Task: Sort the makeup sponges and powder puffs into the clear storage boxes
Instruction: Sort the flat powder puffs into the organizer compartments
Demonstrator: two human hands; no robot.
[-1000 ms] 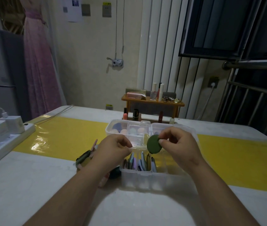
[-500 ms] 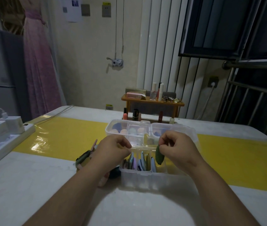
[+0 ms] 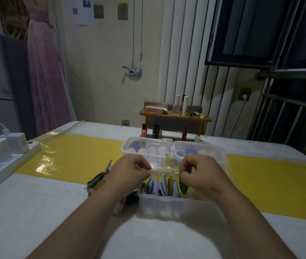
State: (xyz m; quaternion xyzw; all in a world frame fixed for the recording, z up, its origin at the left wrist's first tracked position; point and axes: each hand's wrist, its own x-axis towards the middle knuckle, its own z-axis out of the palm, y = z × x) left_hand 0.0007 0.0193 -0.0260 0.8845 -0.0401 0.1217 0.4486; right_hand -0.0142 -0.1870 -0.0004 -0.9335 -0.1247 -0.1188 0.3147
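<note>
A clear storage box (image 3: 159, 205) stands on the table in front of me, with several flat powder puffs (image 3: 162, 186) on edge in its near section. My right hand (image 3: 199, 172) pinches a dark green round puff (image 3: 183, 186), turned on edge and partly down in the box's right end. My left hand (image 3: 129, 172) hovers over the box's left end, fingers curled, and I cannot tell whether it holds anything. Behind it a second clear box (image 3: 167, 150) holds blue, pink and pale sponges. More puffs (image 3: 98, 181) lie on the table, partly hidden by my left wrist.
A white power strip (image 3: 8, 161) with chargers sits at the table's left edge. Lipsticks and bottles (image 3: 155, 131) stand behind the boxes, with a small wooden shelf (image 3: 175, 117) of cosmetics beyond. A yellow band (image 3: 73, 156) crosses the white table.
My right hand turned the green puff from face-on to edge-on and lowered it into the near box's right end. My left hand stayed almost still.
</note>
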